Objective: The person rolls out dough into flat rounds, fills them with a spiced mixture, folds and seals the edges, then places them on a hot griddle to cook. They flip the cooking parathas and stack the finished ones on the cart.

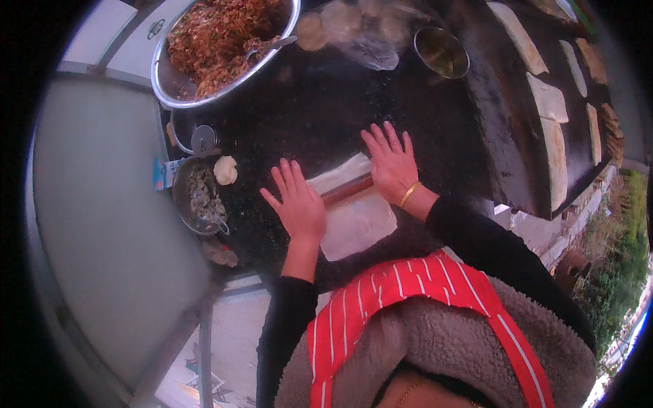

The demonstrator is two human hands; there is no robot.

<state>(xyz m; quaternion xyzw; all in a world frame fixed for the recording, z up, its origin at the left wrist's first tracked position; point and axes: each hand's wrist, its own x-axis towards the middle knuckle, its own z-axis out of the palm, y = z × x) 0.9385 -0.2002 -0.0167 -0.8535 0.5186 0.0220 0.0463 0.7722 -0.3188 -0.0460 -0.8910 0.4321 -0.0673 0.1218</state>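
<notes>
A wooden rolling pin point(348, 192) lies across a flat sheet of pale dough point(359, 224) on the dark worktop. My left hand point(300, 208) rests flat over the pin's left end with its fingers spread. Over the right end lies my right hand point(394, 166), palm down and fingers extended, a gold bangle point(409, 194) at its wrist. The palms hide both ends of the pin. Part of the dough sheet shows beyond the pin, and a wider part lies on my side of it.
A large metal basin point(224, 94) of reddish filling with a spoon stands at the upper left. Nearer are a bowl point(196, 224) of pale filling and a dough lump point(225, 170). An oil container point(442, 53) stands upper right, beside a griddle point(520, 168) bearing flatbreads point(555, 158).
</notes>
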